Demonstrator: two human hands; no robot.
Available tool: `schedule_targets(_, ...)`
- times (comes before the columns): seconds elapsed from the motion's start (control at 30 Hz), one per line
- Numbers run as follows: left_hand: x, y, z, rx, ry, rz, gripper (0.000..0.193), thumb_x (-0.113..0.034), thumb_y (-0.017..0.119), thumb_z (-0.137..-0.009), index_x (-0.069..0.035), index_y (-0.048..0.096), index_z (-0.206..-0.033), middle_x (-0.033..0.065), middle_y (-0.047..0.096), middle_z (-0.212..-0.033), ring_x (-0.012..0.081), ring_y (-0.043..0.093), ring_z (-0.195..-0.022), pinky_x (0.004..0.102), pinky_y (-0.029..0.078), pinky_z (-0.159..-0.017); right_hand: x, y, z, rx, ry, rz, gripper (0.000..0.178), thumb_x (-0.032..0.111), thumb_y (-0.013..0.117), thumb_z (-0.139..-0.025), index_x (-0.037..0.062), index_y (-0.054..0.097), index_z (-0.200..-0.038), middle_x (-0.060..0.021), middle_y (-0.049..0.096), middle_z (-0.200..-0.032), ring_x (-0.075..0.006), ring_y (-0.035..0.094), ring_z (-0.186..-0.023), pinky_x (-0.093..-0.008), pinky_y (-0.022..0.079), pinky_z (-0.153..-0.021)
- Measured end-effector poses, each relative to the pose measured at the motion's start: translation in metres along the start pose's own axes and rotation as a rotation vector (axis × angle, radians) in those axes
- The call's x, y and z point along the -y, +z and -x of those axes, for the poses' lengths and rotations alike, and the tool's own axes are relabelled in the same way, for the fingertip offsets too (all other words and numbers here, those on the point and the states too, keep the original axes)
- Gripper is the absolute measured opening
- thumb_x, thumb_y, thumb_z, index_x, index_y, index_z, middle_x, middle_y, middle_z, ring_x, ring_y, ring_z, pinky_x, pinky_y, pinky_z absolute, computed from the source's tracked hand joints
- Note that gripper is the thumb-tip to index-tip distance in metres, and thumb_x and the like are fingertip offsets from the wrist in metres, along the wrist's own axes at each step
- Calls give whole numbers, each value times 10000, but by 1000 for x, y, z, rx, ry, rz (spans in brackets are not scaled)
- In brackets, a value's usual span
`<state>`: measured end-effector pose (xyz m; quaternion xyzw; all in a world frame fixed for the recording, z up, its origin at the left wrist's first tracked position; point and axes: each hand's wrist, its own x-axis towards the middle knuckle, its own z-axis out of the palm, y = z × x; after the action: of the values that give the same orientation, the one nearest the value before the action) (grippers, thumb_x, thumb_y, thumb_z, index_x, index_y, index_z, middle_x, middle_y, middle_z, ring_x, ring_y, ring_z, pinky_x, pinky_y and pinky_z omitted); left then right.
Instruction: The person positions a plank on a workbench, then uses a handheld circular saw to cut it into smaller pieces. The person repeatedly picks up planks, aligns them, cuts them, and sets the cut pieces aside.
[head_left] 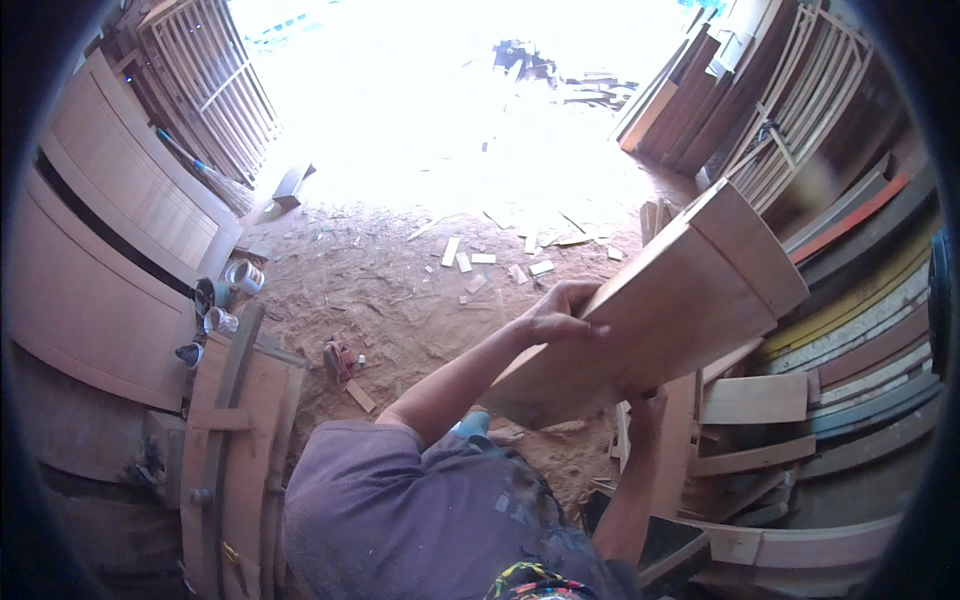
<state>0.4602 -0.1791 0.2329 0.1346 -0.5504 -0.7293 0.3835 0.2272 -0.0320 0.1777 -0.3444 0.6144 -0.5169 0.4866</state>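
Observation:
A long, box-like wooden piece [660, 310] is tilted in front of me, its far end raised toward the upper right. The broad light-brown face is toward me, and a narrower band crosses it near the far end. My left hand [562, 315] grips the upper left edge, with the thumb lying on the face and the other fingers partly behind it. Along the lower right edge, my right hand [645, 403] is closed on the same piece, most of its fingers hidden. The near end hangs close to my body.
To my left stands a wooden workbench [225, 450] with a clamp-like bar. Paint cans [245, 276] sit beside leaning door panels [110, 290]. Wood offcuts [483, 259] litter the dirt floor. Stacked boards [860, 350] line my right, near slatted frames [790, 110].

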Motion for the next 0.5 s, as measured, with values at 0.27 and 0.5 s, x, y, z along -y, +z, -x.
schedule_targets(0.27, 105, -27, -91, -330, -73, -341, 449, -429, 499, -1088, -24, 686, -1141, 3, 688, -1017, 99, 610, -892, 287, 510, -771, 30, 48, 42, -284, -323, 408, 470, 239, 865, -782, -41, 705, -1123, -147, 776, -990, -242, 751, -883, -384, 582, -823)
schedule_targets(0.5, 109, 25, -100, -242, -289, -339, 698, -558, 323, -1101, 6, 523, -1459, 128, 629, -1319, 169, 544, -1253, 320, 429, -1060, 20, 61, 37, -450, -180, 826, 482, 322, 848, -750, 30, 688, -1099, -176, 761, -901, -378, 744, -863, -478, 584, -801)
